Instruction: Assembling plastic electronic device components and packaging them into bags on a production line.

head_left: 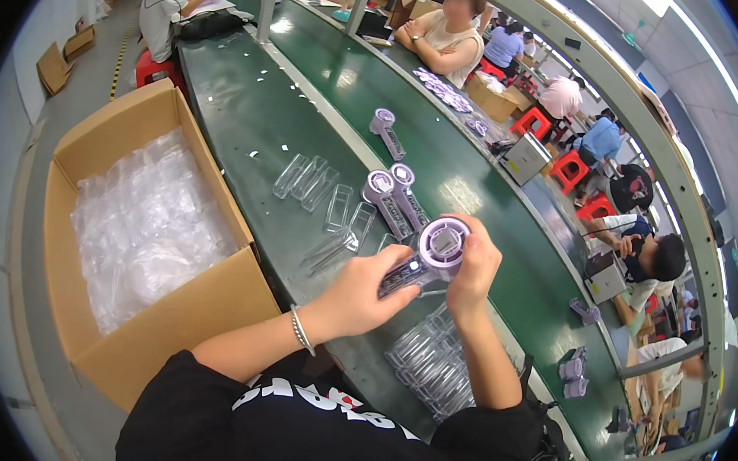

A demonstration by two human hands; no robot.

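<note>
Left hand (360, 290) and right hand (475, 269) pinch the fan (443, 242); a slip could drop it onto trays (432, 363) by the near desk (252, 117) edge.

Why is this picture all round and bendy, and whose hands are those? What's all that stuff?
There's no robot here: it's a person using two bare hands. The picture comes from a wide fisheye camera worn on the person's head, looking down, so straight edges look curved.

The left hand holds the handle of a purple gadget, and the right hand holds its round head. I can't tell what the gadget is for.

On the long green work surface, a few purple gadgets like it lie just beyond the hands. Loose clear plastic shells lie there too, with a pile of clear plastic pieces nearer the person's body. On the left is a cardboard box full of see-through plastic.
</note>
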